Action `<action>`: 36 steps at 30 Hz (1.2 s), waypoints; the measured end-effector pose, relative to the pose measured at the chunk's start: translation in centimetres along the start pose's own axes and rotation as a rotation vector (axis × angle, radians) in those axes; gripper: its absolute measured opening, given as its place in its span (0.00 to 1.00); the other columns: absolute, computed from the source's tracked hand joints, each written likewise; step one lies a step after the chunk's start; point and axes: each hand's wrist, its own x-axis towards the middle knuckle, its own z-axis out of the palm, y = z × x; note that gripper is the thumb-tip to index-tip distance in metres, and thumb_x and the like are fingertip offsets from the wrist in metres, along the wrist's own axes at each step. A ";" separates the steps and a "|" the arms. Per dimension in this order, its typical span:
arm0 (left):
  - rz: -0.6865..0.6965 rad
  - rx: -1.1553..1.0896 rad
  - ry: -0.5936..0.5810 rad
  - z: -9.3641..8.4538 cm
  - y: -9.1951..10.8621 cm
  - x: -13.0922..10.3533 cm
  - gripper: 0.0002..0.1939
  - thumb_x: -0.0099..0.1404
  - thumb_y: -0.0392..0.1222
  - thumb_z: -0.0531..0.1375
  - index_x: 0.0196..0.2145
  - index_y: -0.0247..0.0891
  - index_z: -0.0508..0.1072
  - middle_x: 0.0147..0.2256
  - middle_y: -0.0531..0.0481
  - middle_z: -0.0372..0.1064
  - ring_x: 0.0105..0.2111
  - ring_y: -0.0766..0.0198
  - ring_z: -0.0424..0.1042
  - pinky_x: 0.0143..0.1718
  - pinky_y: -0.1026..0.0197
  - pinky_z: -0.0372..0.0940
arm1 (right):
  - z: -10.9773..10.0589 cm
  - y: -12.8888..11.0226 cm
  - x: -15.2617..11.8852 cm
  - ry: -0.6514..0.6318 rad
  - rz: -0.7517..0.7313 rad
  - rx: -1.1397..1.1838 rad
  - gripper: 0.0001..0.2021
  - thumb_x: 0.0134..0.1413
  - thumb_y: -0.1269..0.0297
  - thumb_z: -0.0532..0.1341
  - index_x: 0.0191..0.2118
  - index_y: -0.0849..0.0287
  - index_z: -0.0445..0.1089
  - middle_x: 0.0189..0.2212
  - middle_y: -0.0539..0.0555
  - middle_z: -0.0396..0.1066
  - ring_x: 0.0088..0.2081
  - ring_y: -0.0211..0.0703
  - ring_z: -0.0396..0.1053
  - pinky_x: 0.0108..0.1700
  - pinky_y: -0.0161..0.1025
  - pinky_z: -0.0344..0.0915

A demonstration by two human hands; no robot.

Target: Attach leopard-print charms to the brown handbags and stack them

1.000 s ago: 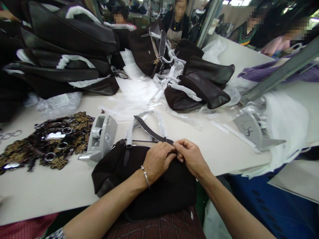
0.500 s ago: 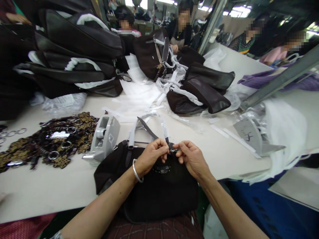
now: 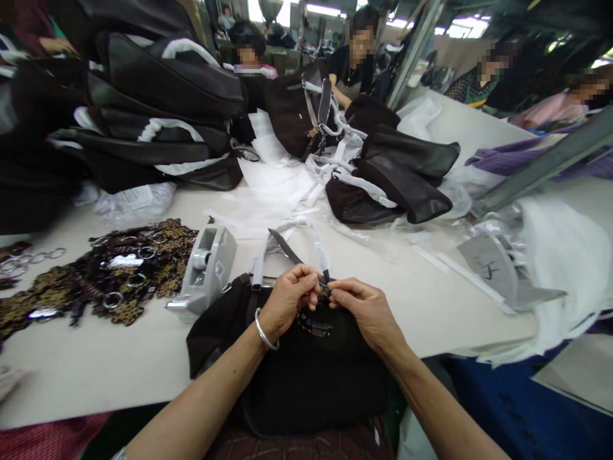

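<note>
A dark brown handbag (image 3: pixel 316 377) rests at the table's near edge, in front of my body. Its handle (image 3: pixel 320 246) stands up in white wrapping, and a loose dark strap (image 3: pixel 283 246) sticks up beside it. At the bag's top middle, my left hand (image 3: pixel 293 299) is closed, thumb and fingers pinched together. My right hand (image 3: pixel 366 310) pinches close beside it. Between the fingertips shows a small dark metal fitting (image 3: pixel 324 294), partly hidden. What exactly each hand grips is too small to tell. A metal nameplate (image 3: pixel 316 326) lies below on the bag's front.
To the left lie a grey tape dispenser (image 3: pixel 211 265) and a heap of patterned charms with rings (image 3: pixel 129 268). Stacked dark bags (image 3: pixel 167 76) and further bags (image 3: pixel 402 172) stand behind. Another dispenser (image 3: pixel 502 275) sits right, near a metal post (image 3: pixel 546 160). Several people work beyond.
My right hand has moved left and slightly down, closer to my left hand at the fitting. The whole view has shifted a little; the bag stays in place.
</note>
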 end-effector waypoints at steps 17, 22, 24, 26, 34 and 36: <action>-0.164 -0.136 -0.079 -0.7 -1.4 0.3 0.12 0.58 0.41 0.67 0.35 0.30 0.73 0.27 0.53 0.67 0.25 0.74 0.68 0.25 0.73 0.67 | 2.2 -0.5 0.1 0.090 -0.114 -0.050 0.11 0.49 0.67 0.65 0.38 0.57 0.64 0.26 0.46 0.70 0.27 0.36 0.69 0.31 0.32 0.64; -0.200 -0.207 -0.060 -0.9 -1.4 0.3 0.10 0.58 0.39 0.67 0.35 0.30 0.74 0.30 0.50 0.69 0.28 0.73 0.70 0.31 0.70 0.71 | 2.1 -0.1 0.3 0.138 -0.114 -0.122 0.11 0.47 0.67 0.65 0.37 0.57 0.64 0.25 0.46 0.69 0.26 0.36 0.68 0.30 0.32 0.63; -0.204 -0.212 -0.050 -1.0 -1.4 0.3 0.10 0.58 0.39 0.67 0.35 0.30 0.74 0.30 0.50 0.69 0.28 0.72 0.70 0.31 0.70 0.71 | 2.1 0.0 0.4 0.128 -0.111 -0.122 0.11 0.47 0.68 0.65 0.37 0.56 0.64 0.25 0.46 0.69 0.26 0.36 0.67 0.29 0.32 0.63; -0.204 -0.216 -0.048 -1.0 -1.5 0.4 0.10 0.58 0.39 0.67 0.35 0.30 0.74 0.29 0.50 0.69 0.28 0.72 0.70 0.31 0.70 0.71 | 2.2 0.0 0.3 0.112 -0.104 -0.114 0.11 0.47 0.68 0.65 0.37 0.56 0.64 0.25 0.46 0.69 0.26 0.36 0.67 0.29 0.32 0.63; -0.200 -0.197 -0.042 -1.0 -1.6 0.4 0.11 0.56 0.39 0.68 0.34 0.30 0.74 0.28 0.51 0.69 0.27 0.72 0.70 0.31 0.69 0.71 | 2.2 0.3 0.5 0.118 -0.077 -0.089 0.11 0.47 0.68 0.64 0.37 0.56 0.64 0.25 0.46 0.69 0.26 0.36 0.67 0.29 0.32 0.63; -0.200 -0.178 -0.043 -1.0 -1.8 0.4 0.11 0.56 0.40 0.68 0.34 0.30 0.75 0.27 0.51 0.69 0.26 0.73 0.70 0.31 0.70 0.70 | 2.1 0.3 0.5 0.116 -0.072 -0.088 0.11 0.47 0.68 0.64 0.37 0.56 0.63 0.25 0.45 0.69 0.26 0.36 0.67 0.28 0.32 0.63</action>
